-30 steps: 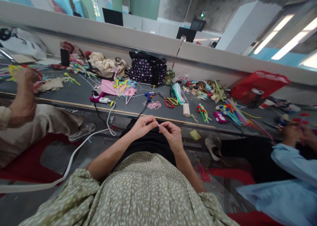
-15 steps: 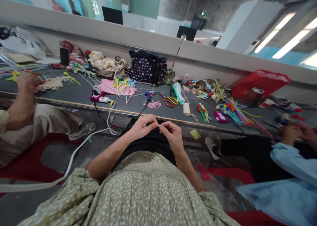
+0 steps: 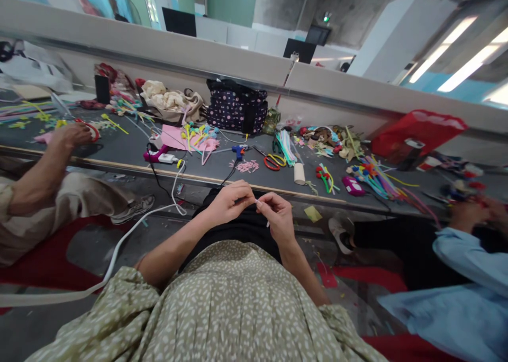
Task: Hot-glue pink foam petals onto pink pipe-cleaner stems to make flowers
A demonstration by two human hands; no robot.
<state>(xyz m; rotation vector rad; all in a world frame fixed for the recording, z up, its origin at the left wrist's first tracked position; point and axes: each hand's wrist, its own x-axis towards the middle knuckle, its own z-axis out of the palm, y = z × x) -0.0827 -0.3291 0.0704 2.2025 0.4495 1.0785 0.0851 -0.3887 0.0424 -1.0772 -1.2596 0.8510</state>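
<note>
Pinching a small pale piece [image 3: 256, 201] between left hand [image 3: 232, 202] and right hand [image 3: 279, 218], fingertips nearly closed, equally near from either side. Hard to tell its long axis under the fingers. Beyond the grip, on the tabletop [image 3: 206, 172], pink bits [image 3: 246, 166].

Red-handled scissors [image 3: 93, 132] and a co-worker's hand [image 3: 71, 135] now farther right, a pale piece [image 3: 267, 224] newly visible by the right hand [image 3: 278, 216]
</note>
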